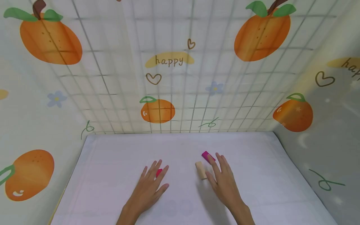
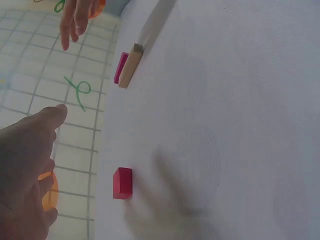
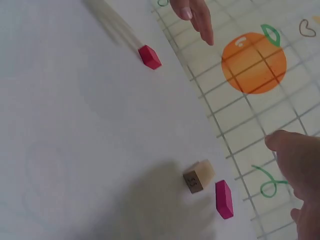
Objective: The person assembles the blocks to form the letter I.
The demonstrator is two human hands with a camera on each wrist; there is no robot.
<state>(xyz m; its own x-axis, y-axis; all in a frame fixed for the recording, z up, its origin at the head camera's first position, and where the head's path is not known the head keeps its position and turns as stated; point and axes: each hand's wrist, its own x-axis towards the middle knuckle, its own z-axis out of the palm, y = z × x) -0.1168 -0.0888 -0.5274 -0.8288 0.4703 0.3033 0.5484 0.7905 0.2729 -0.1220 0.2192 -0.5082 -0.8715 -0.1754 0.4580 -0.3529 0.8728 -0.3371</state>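
Note:
My left hand [image 1: 147,190] hovers with spread fingers above a red block [image 2: 123,183], which the fingers partly hide in the head view. On the right, my right hand [image 1: 226,184] hangs over the table, fingers loosely extended and holding nothing. Beneath and left of its fingertips lies a pale wooden block [image 1: 201,170]; its end carries dark marks in the right wrist view. Just behind that block is a magenta block [image 3: 224,199], partly covered by my index finger in the head view. Both wrist views show the hands apart from the blocks.
A white cloth covers the table [image 1: 180,147]. Behind it rises a curtain [image 1: 180,109] with a grid, oranges and the word "happy". Similar printed sheets stand at the left and right sides.

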